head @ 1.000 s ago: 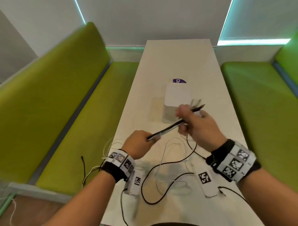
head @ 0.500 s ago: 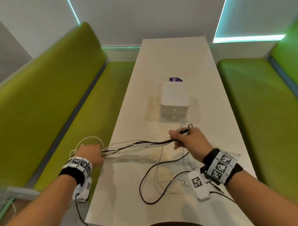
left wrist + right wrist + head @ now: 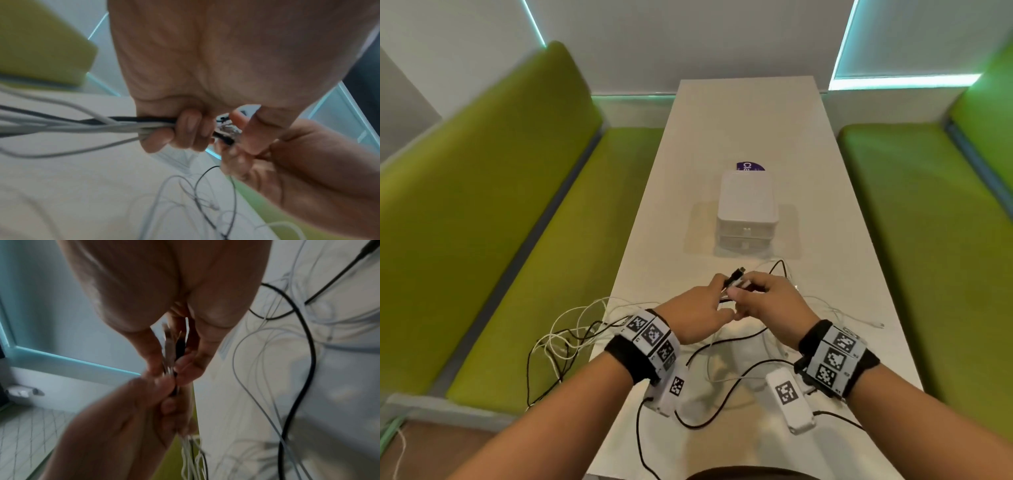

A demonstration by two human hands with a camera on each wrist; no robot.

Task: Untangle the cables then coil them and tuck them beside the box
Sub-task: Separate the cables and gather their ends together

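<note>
Left hand (image 3: 697,317) fist grips gathered cables (image 3: 123,125); right hand (image 3: 768,301) pinches plug ends, above surface (image 3: 722,137) just short of box (image 3: 747,209). Keep ends level, draw loops evenly; slack trailing over surface edge may snag.

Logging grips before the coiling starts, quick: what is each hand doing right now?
Left hand: fingers curled round the bundle of thin black and white cables.
Right hand: pinching the same bundle's plug ends.
</note>
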